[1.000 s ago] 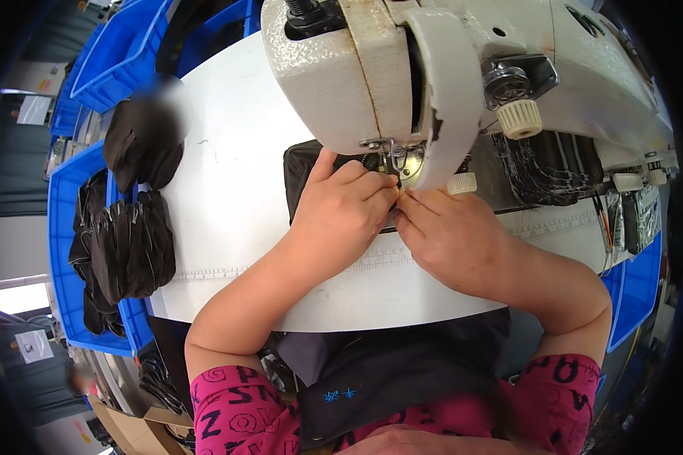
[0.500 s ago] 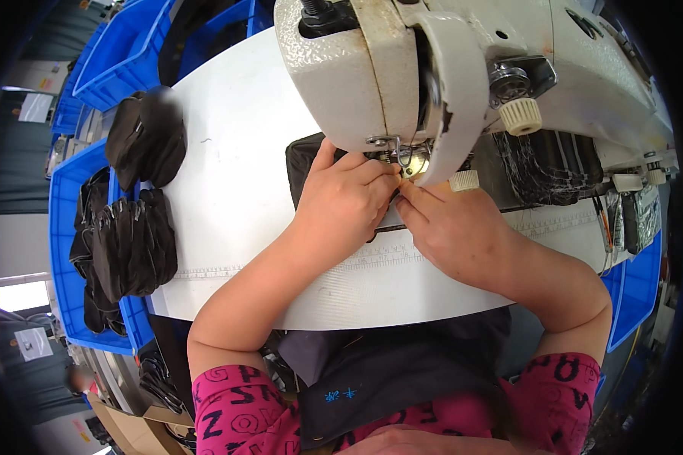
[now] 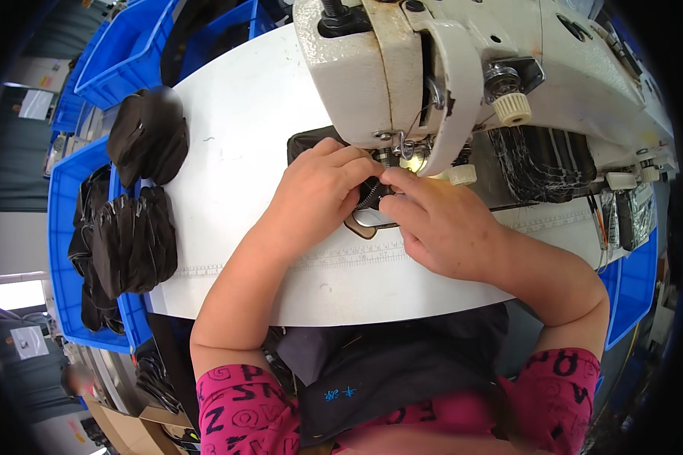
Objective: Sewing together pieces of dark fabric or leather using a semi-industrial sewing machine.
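My left hand (image 3: 322, 186) is closed on the dark fabric piece (image 3: 305, 142) just left of the needle area of a white sewing machine (image 3: 349, 80), gripping along a black zipper (image 3: 370, 196). My right hand (image 3: 440, 227), fingers bent, pinches the same piece at the zipper, its fingertips close below the metal presser foot (image 3: 402, 155). A small tan-faced corner (image 3: 363, 232) of the work sticks out between my hands. The fingertips and part of the fabric are hidden under my fingers.
The white table (image 3: 243, 114) has a printed ruler near its front. Black pouches (image 3: 129, 235) lie over a blue bin (image 3: 61, 265) at left, more pouches (image 3: 146, 136) above. Black pieces with loose threads (image 3: 542, 163), thin tools and a blue bin (image 3: 634, 288) are at right. Further bins (image 3: 118, 49) stand behind.
Both hands have shifted slightly left, the left one also a little up, uncovering more zipper and the tan corner between them. The machine appears slightly further right as the view shifted.
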{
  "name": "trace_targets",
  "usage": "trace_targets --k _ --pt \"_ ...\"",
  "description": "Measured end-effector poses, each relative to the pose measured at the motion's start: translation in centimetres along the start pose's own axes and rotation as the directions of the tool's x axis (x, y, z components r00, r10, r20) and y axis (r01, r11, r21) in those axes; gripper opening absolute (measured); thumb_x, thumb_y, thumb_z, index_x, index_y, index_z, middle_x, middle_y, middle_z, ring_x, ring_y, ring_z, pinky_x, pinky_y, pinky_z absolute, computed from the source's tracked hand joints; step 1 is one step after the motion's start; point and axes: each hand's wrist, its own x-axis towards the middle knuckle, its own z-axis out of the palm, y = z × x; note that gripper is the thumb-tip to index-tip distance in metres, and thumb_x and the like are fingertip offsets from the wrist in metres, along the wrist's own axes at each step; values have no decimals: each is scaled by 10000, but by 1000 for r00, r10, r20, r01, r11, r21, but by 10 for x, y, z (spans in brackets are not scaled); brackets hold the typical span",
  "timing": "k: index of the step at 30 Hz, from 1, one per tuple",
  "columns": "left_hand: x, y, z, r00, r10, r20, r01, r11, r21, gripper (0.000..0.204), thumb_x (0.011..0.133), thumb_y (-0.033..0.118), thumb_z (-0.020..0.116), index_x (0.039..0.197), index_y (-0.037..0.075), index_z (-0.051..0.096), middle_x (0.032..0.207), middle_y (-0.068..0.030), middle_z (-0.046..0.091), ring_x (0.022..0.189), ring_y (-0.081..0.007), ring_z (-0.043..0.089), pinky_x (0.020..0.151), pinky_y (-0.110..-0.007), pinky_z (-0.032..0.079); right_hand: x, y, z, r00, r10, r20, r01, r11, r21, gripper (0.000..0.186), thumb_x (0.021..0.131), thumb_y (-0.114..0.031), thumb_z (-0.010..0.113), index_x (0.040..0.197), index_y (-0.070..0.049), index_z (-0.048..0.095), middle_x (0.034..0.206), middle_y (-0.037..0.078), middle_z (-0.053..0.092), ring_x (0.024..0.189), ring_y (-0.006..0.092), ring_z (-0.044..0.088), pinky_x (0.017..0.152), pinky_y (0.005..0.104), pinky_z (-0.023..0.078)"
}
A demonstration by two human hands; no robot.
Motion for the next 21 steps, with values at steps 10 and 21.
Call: trace_targets --k 10,21 --pt "-3 -4 -3 988 -133 -83 128 990 -67 227 818 -19 708 1019 84 712 1037 -43 686 864 -264 670 736 -358 570 -2 1 7 994 -45 -99 43 999 -26 364 767 13 717 1112 -31 611 1358 171 596 1010 366 661 875 457 539" --pt "-9 -3 -6 991 -135 -14 131 978 -162 200 840 -13 677 999 107 695 1054 -48 673 847 -261 696 722 -341 563 4 4 6 985 -119 -124 119 993 -6 281 784 -39 741 1030 -39 604 1298 177 607 979 319 680 729 430 559"
